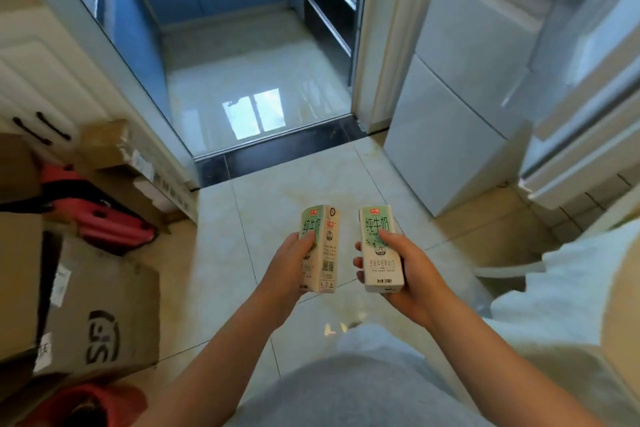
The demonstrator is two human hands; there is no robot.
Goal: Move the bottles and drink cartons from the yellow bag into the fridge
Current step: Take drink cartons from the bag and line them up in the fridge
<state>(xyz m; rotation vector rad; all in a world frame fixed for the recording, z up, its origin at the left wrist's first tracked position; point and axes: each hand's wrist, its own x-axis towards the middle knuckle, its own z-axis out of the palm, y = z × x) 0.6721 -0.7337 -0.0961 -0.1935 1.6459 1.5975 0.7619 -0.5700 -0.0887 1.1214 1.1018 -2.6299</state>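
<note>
Knee (363, 378): at six o'clock, nearest the camera, in grey cloth.
Left hand (289, 267): just above it, toward seven o'clock; curled round the lower half of the left carton (320, 246), one digit pressed on the printed face.
Right hand (407, 276): toward five o'clock; wrapped round the right carton (379, 248) from its outer side, fingertips showing at the far edge.
Cartons: both held out over the tiled floor (242, 218), side by side and apart, tops pointing to twelve o'clock.
Handling: probably light and stiff, the paperboard walls likely to dent under a hard squeeze (smooth coating, so perhaps a little slick); best taken across the broad faces near the middle, away from the folded top.
Cardboard boxes (104, 315): stacked at nine o'clock, with something red (104, 222) lying among them.
Fridge (460, 94): white, at two o'clock, well apart from the cartons; what looks like its open door (581, 135) at three o'clock.
Yellow bag: not in view.
Doorway (277, 152): at twelve o'clock, dark sill, glossy floor beyond.
</note>
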